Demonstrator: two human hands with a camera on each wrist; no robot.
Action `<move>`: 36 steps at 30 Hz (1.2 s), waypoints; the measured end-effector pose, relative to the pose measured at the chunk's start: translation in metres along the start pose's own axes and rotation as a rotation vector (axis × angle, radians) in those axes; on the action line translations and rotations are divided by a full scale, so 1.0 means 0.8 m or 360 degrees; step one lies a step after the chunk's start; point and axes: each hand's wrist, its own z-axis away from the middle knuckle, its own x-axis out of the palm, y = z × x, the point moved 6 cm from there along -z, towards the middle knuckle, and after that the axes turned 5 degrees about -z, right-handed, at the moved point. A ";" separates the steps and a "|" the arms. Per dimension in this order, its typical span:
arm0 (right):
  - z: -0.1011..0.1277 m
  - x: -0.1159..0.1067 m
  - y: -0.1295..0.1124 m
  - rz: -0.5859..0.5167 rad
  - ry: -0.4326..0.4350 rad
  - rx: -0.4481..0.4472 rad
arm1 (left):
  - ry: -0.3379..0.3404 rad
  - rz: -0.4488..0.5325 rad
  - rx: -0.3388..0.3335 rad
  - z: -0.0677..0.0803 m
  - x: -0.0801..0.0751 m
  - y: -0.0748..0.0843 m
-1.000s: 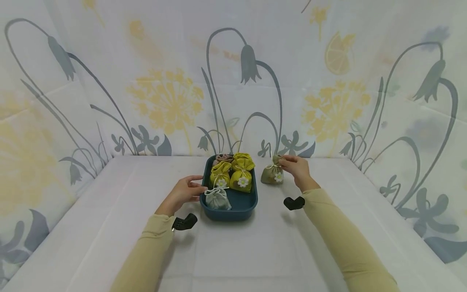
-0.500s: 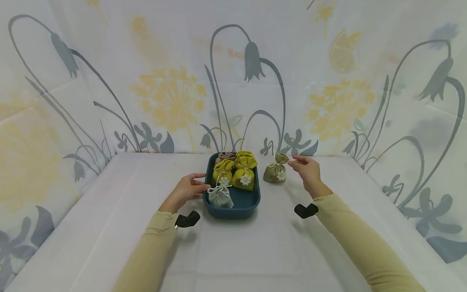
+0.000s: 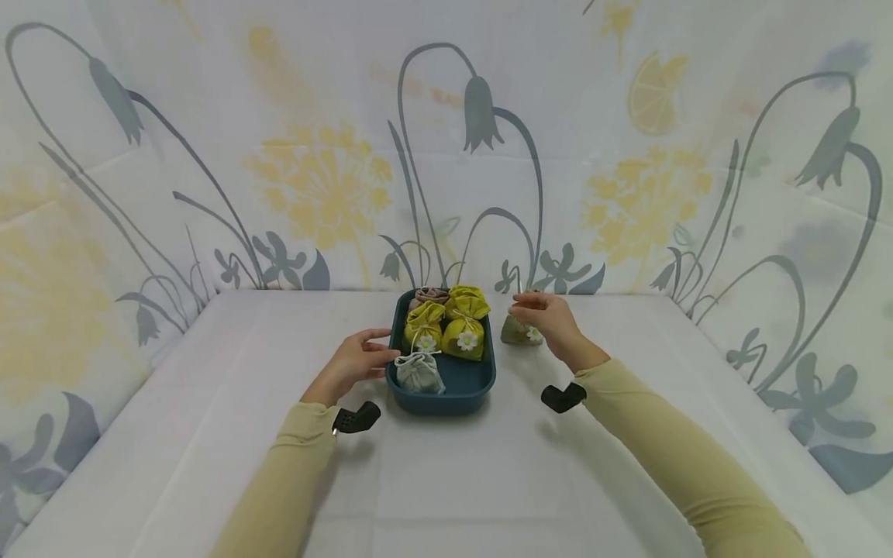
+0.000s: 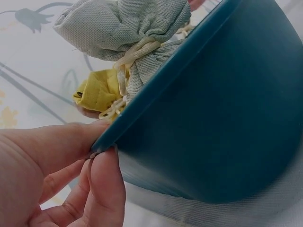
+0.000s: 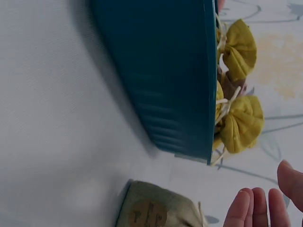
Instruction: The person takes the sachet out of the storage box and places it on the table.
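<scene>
A deep blue plastic tub stands on the cloth, its left rim pinched between the thumb and fingers of my left hand. Inside are drawstring pouches: a pale grey one at the front left, two yellow ones with white flowers behind it, and a pinkish-brown one at the back. To the tub's right, an olive-green pouch sits upright on the cloth. My right hand is over it and hides its top in the head view; the right wrist view shows thumb and fingers apart, holding nothing.
White cloth covers the table, and a flower-printed curtain rises behind it and at both sides. A black camera mount hangs at my left wrist, another mount at my right.
My right hand let go of the olive-green pouch's neck, moved off to the right, then came back left over its top. The pouch stays in place; my left hand keeps the tub's rim.
</scene>
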 end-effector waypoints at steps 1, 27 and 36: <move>-0.001 0.004 0.000 0.0004 -0.0018 0.0008 | 0.0001 0.0001 0.0002 0.000 0.000 0.000; -0.029 0.045 0.029 0.0027 -0.0057 0.0334 | -0.0001 -0.0021 0.0042 0.000 0.005 -0.011; -0.027 0.054 0.020 0.0107 -0.0183 0.0239 | 0.0026 -0.0007 0.0073 0.001 0.002 -0.003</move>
